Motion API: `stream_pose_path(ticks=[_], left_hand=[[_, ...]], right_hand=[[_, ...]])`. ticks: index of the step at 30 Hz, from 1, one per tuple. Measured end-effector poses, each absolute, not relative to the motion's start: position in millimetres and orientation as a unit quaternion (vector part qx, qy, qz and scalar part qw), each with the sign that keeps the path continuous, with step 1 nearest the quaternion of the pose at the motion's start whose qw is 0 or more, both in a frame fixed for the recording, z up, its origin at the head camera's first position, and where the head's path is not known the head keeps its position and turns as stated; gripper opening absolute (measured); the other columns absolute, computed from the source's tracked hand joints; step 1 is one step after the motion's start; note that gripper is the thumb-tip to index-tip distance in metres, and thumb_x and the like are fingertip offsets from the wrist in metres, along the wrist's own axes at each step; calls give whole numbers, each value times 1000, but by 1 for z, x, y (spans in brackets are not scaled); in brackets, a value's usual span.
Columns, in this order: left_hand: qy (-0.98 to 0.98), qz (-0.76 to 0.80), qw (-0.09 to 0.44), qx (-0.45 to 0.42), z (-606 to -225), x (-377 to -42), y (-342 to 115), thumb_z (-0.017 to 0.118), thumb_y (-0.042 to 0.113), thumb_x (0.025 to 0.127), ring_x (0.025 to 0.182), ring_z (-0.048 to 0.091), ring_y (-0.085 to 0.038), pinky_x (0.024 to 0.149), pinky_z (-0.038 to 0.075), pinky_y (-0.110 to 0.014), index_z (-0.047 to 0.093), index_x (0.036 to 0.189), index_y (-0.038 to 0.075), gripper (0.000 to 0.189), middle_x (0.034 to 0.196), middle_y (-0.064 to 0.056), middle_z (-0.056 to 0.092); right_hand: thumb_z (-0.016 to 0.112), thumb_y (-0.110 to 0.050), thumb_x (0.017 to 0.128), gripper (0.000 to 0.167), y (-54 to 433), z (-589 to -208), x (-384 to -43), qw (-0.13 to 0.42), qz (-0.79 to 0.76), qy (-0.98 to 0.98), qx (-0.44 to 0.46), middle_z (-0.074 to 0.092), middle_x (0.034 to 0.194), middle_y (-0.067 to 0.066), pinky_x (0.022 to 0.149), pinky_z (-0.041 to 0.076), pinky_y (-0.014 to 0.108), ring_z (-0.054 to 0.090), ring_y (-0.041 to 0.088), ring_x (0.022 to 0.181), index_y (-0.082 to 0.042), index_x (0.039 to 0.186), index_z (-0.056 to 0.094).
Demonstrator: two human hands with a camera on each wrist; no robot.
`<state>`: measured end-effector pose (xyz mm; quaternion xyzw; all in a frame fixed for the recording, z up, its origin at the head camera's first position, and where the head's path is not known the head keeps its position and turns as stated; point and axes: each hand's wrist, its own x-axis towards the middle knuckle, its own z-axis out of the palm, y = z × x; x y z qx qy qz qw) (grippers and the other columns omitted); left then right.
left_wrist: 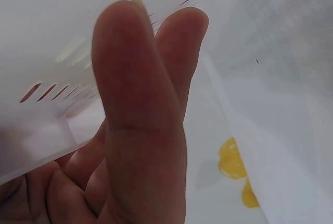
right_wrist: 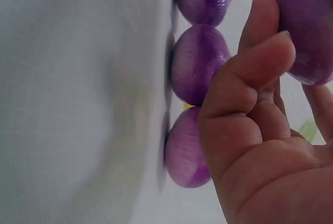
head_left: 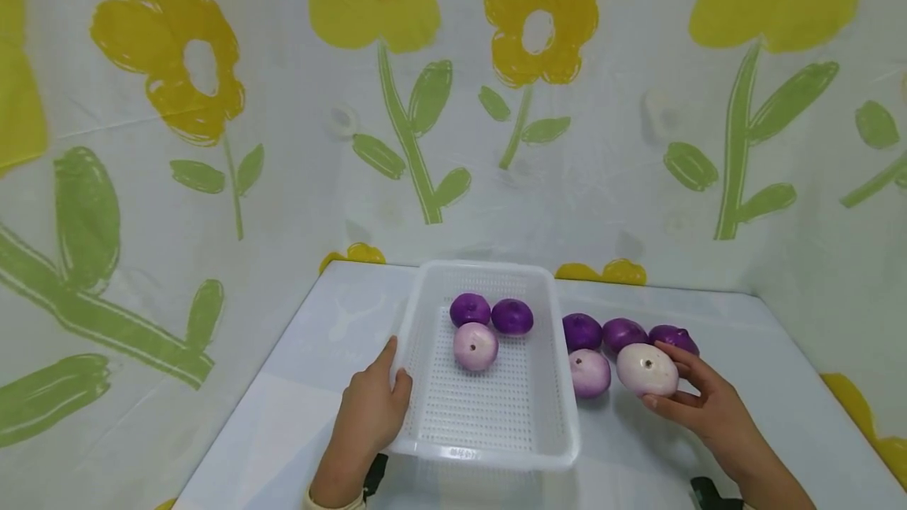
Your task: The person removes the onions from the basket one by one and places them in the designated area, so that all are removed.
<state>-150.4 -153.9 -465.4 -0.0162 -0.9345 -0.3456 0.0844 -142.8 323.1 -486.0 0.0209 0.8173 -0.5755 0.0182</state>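
A white plastic basket (head_left: 496,415) stands in the middle of the table in the head view. Two dark purple onions (head_left: 512,317) and a paler one (head_left: 475,347) lie in its far half. My left hand (head_left: 372,408) grips the basket's left side, thumb by the rim; part of its fingers shows below the wall in the left wrist view. To the right, my right hand (head_left: 708,400) holds a pale onion (head_left: 646,370) between thumb and fingers, above the table. In the right wrist view, that onion (right_wrist: 304,31) sits at the fingertips.
Right of the basket, three dark purple onions (head_left: 624,334) form a row on the white table (head_left: 744,352), with a paler onion (head_left: 590,374) in front. A flower-print sheet (head_left: 298,179) hangs behind and beside the table.
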Motion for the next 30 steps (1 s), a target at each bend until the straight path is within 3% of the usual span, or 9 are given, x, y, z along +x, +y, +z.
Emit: stream_pose_path(ticks=[8, 13, 22, 30], left_hand=[[-933, -350, 80, -11, -464, -150, -153, 57, 18, 105, 67, 62, -18, 61, 56, -43, 45, 158, -3, 58, 123, -33, 69], [-933, -350, 79, -9, -464, -149, -153, 57, 19, 105, 68, 63, -18, 62, 57, -44, 45, 158, -3, 58, 124, -33, 68], [-933, -350, 82, -12, -465, -149, -153, 57, 18, 105, 72, 65, -20, 65, 58, -46, 45, 157, -4, 58, 127, -33, 67], [-932, -352, 81, -10, -465, -150, -153, 57, 19, 105, 76, 68, -21, 67, 59, -47, 45, 157, -4, 58, 129, -33, 66]], right_hand=[[88, -20, 89, 89, 325, -494, -144, 11, -564, 825, 27, 55, 141, 10, 83, 59, 30, 71, 14, 104, -16, 164, 38], [91, -25, 85, 94, 323, -497, -145, 12, -538, 842, 41, 52, 146, 20, 82, 58, 29, 70, 17, 103, -15, 163, 40], [92, -31, 84, 96, 323, -502, -148, 22, -515, 855, 60, 50, 150, 25, 80, 56, 31, 69, 20, 104, -15, 163, 39], [91, -37, 84, 101, 324, -503, -150, 48, -507, 857, 82, 45, 154, 29, 80, 56, 35, 66, 32, 114, -14, 165, 34]])
